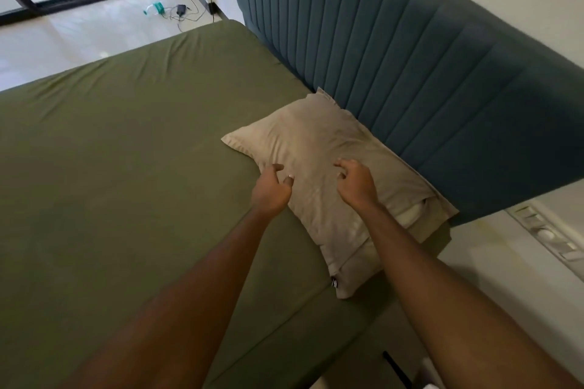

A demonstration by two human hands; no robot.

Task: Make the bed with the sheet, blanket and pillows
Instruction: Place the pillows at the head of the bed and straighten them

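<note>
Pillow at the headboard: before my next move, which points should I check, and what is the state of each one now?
1. The sheet is stretched flat, light wrinkles only: ok.
2. The pillow lies on the sheet, along the headboard: ok.
3. Open end of the pillow tucked shut: not ok, the white insert shows.
4. Hands free: left hand and right hand hold nothing, fingers loosely curled over the pillow: ok.
5. Reach of blanket and second pillow: cannot tell, neither is in view.
</note>
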